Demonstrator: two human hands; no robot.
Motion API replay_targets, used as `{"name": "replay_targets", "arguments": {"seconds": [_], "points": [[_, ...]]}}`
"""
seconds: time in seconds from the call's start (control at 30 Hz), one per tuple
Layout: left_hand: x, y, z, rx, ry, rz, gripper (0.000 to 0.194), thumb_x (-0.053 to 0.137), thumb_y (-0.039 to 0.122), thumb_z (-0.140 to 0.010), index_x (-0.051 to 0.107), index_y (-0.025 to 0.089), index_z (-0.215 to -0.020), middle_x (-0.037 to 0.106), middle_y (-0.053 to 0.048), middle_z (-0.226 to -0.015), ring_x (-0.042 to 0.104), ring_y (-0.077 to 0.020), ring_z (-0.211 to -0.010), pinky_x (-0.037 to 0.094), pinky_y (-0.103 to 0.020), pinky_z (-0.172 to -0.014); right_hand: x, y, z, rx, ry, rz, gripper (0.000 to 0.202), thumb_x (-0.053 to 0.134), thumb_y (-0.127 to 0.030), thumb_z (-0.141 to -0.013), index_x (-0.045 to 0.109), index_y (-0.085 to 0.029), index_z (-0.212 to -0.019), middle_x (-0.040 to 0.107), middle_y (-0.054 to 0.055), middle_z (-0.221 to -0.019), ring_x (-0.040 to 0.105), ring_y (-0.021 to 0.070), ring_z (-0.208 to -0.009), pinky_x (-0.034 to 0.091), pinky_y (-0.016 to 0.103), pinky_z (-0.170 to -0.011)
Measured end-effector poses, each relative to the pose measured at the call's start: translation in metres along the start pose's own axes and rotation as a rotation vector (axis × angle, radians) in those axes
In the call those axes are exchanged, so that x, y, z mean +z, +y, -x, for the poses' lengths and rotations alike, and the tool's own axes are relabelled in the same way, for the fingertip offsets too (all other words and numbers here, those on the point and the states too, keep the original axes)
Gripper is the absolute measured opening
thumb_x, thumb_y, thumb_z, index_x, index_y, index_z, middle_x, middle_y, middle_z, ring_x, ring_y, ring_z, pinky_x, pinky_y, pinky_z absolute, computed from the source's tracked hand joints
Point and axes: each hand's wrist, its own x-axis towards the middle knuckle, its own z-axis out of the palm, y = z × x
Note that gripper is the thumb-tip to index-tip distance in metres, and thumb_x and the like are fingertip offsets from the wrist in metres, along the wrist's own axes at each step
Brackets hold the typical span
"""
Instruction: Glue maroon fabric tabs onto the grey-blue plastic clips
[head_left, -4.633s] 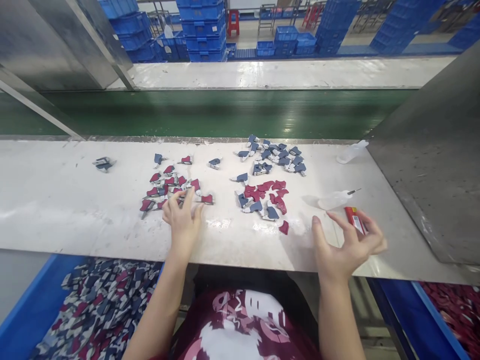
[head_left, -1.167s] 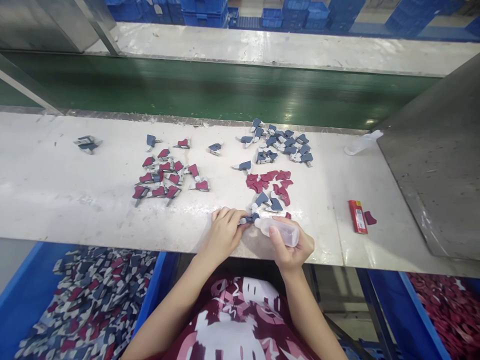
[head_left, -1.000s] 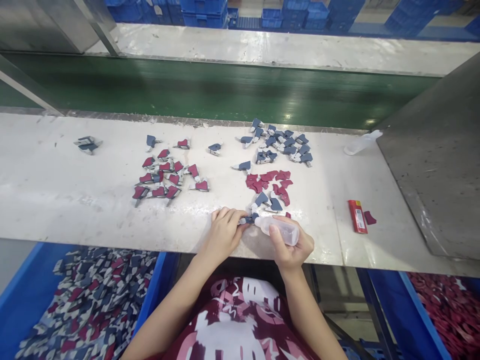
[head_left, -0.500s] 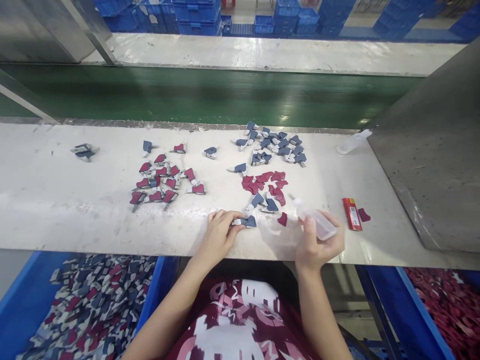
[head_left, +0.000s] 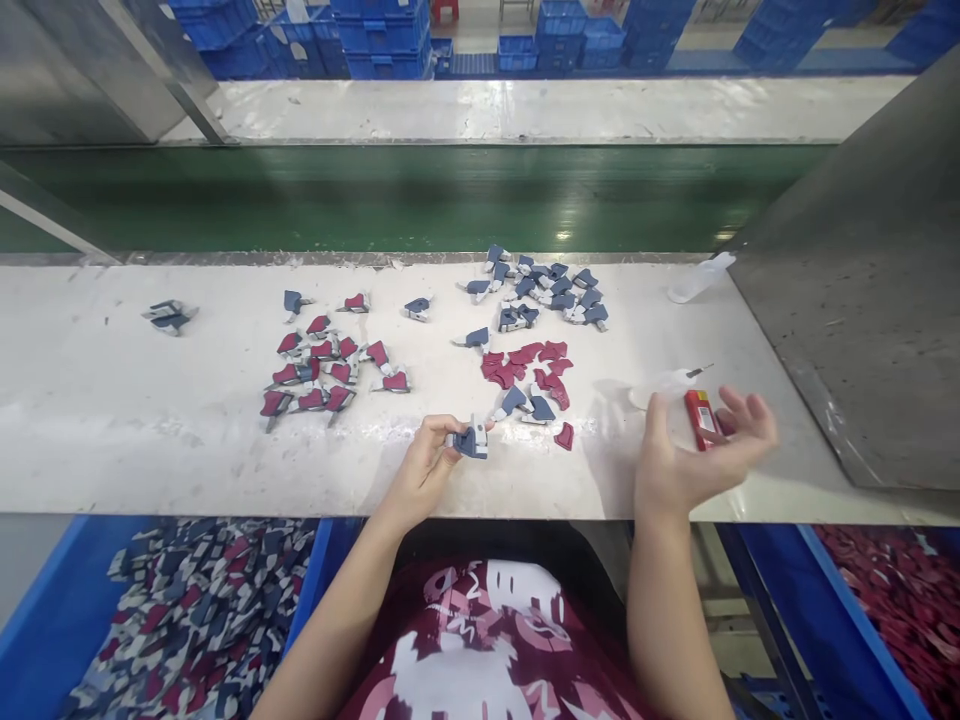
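My left hand (head_left: pixel 427 465) pinches a dark blue and grey plastic part (head_left: pixel 472 442) just above the white bench. My right hand (head_left: pixel 697 455) is open, its fingers spread and thumb apart. Right behind that hand lies a clear squeeze bottle (head_left: pixel 667 386) with a thin dark tip, partly hidden by the thumb. A red object with a white label (head_left: pixel 700 412) sits by the right fingers, partly covered. Between the hands lies a single dark red plastic piece (head_left: pixel 565 436). Several more red pieces (head_left: pixel 525 360) and two blue-grey parts (head_left: pixel 538 408) lie just beyond it.
Blue-grey parts (head_left: pixel 559 287) cluster at the back; red-faced assembled parts (head_left: pixel 322 370) lie to the left. Another clear bottle (head_left: pixel 701 278) leans near the metal panel (head_left: pixel 862 300). A green belt (head_left: pixel 420 200) runs behind the bench. Blue bins (head_left: pixel 45 620) of parts stand below.
My right hand has let go of the squeeze bottle, which now lies on the bench, and moved right with fingers spread. My left hand has shifted slightly left and turned the blue-grey part.
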Motion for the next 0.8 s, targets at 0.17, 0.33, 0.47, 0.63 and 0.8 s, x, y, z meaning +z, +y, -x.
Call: {"name": "replay_targets", "arguments": {"seconds": [0.17, 0.33, 0.47, 0.63, 0.8], "points": [[0.001, -0.002, -0.002, 0.075, 0.039, 0.094, 0.016, 0.042, 0.041, -0.105, 0.041, 0.026, -0.112, 0.061, -0.011, -0.125, 0.059, -0.0247, -0.13, 0.045, -0.039, -0.101, 0.004, -0.027, 0.01, -0.241, -0.444, 0.012, 0.025, 0.064, -0.039, -0.089, 0.067, -0.02, -0.105, 0.069, 0.008, -0.094, 0.064, 0.024, -0.088, 0.053, 0.039, -0.074], [0.003, -0.003, -0.002, 0.082, 0.079, -0.083, 0.014, 0.046, 0.032, -0.103, 0.048, 0.024, -0.114, 0.059, -0.011, -0.125, 0.058, -0.0251, -0.128, 0.042, -0.042, -0.105, 0.019, -0.037, 0.014, -0.133, -0.855, 0.059, 0.033, 0.054, -0.044, -0.094, 0.072, -0.02, -0.108, 0.069, 0.011, -0.104, 0.06, 0.0281, -0.101, 0.048, 0.044, -0.089], [0.006, 0.004, -0.003, 0.132, 0.038, -0.415, 0.013, 0.049, 0.023, -0.099, 0.055, 0.024, -0.111, 0.067, -0.01, -0.117, 0.058, -0.0255, -0.12, 0.038, -0.045, -0.104, 0.029, -0.039, 0.013, -0.075, -0.882, 0.112, 0.036, 0.058, -0.045, -0.091, 0.07, -0.018, -0.111, 0.068, 0.014, -0.107, 0.06, 0.0297, -0.1, 0.046, 0.045, -0.089], [0.009, 0.009, -0.005, 0.114, 0.049, -0.529, 0.016, 0.05, 0.017, -0.097, 0.056, 0.023, -0.111, 0.069, -0.008, -0.112, 0.059, -0.0238, -0.111, 0.04, -0.041, -0.099, 0.034, -0.045, 0.004, 0.057, -0.913, 0.156, 0.023, 0.069, -0.039, -0.082, 0.069, -0.019, -0.093, 0.07, 0.008, -0.088, 0.064, 0.0244, -0.079, 0.048, 0.04, -0.078], [0.017, 0.009, -0.005, 0.065, 0.156, -0.491, 0.019, 0.055, 0.019, -0.096, 0.062, 0.022, -0.113, 0.071, -0.006, -0.111, 0.064, -0.0231, -0.107, 0.046, -0.039, -0.097, 0.016, -0.053, -0.001, 0.288, -0.838, -0.084, 0.032, 0.078, -0.047, -0.074, 0.074, -0.02, -0.091, 0.074, 0.006, -0.079, 0.07, 0.0225, -0.073, 0.055, 0.039, -0.075]]}}
